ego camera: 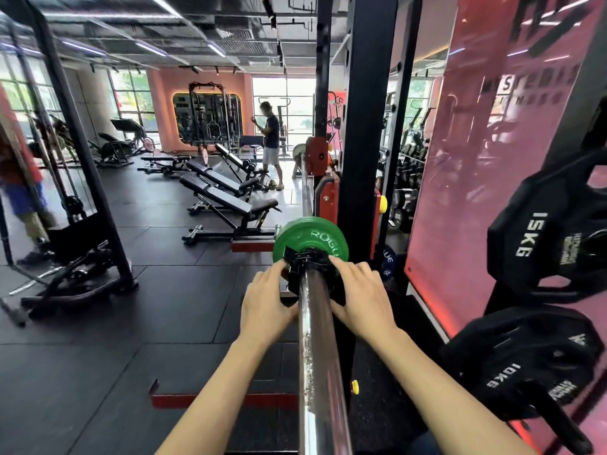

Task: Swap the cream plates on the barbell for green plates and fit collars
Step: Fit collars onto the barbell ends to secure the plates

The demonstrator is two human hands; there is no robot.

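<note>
A chrome bar (pixel 317 339) runs from the lower centre of the frame up toward the middle. One green plate (pixel 307 238) sits on the bar at frame centre, just left of a black rack post (pixel 368 126). A black collar (pixel 307 262) is on the bar, touching the near face of the green plate.

Left hand (pixel 264 307): placed on the left side of the bar, fingers curled onto the left part of the collar, thumb against the bar. Right hand (pixel 359 298): placed on the right side of the bar, fingers bent over the right part of the collar, thumb reaching to the bar. Both hands hold the collar between them.

At the right edge of the frame, two black plates hang on a storage peg: a 15 kg plate (pixel 551 244) above and a 10 kg plate (pixel 525 366) below. Benches (pixel 226 195) stand in a row on the dark floor (pixel 98 356) at centre left. A person (pixel 272 142) stands in the background near a bright window.
</note>
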